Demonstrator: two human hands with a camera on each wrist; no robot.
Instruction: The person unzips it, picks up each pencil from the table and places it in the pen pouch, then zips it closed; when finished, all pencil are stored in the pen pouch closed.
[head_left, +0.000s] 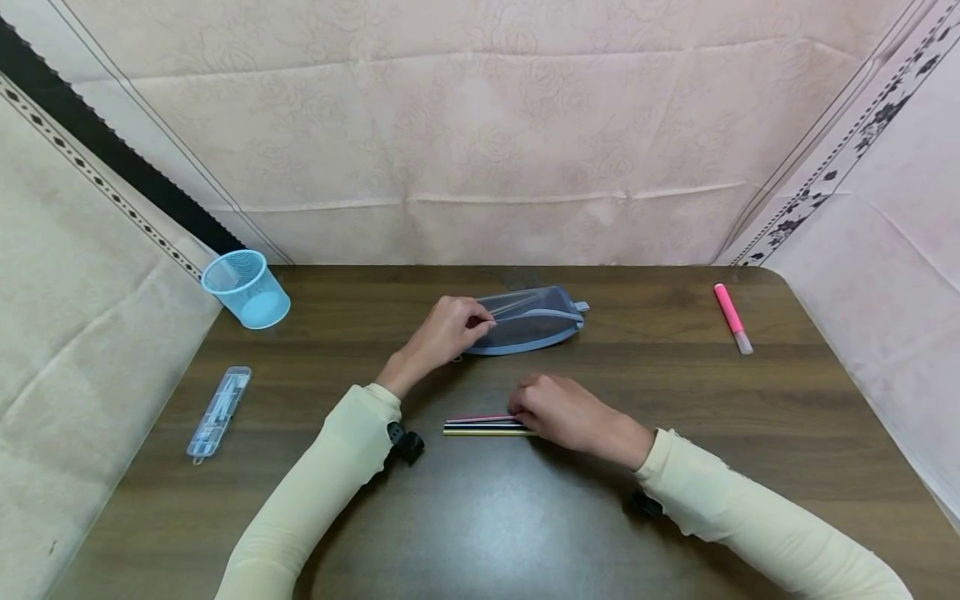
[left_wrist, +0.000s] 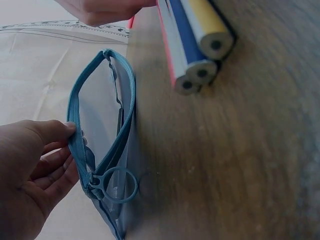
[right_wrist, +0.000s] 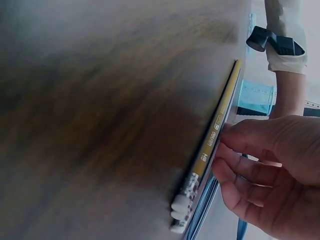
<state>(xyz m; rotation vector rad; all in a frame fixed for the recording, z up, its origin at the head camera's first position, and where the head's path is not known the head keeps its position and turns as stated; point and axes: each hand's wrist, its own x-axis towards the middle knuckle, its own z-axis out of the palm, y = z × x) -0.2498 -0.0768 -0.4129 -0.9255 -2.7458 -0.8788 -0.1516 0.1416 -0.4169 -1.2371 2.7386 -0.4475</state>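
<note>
My left hand (head_left: 447, 333) pinches the zipped edge of a see-through blue pencil pouch (head_left: 536, 333). In the left wrist view its mouth gapes, and a ring-shaped zipper pull (left_wrist: 120, 185) hangs at the near end. Three pencils lie side by side on the table: a yellow pencil (right_wrist: 215, 127), a dark blue pencil (left_wrist: 192, 45) and a red-and-white pencil (head_left: 480, 417). My right hand (head_left: 566, 415) is at their right part, its curled thumb and fingers pinching the red-and-white pencil on the far side. Its fingertips are partly hidden behind the yellow pencil.
On the brown table (head_left: 495, 525), a blue mesh cup (head_left: 247, 292) stands tilted in view at the back left. A clear blue case (head_left: 220, 412) lies in front of it. At the back right is a pink marker (head_left: 731, 317). Cloth hangs around the table.
</note>
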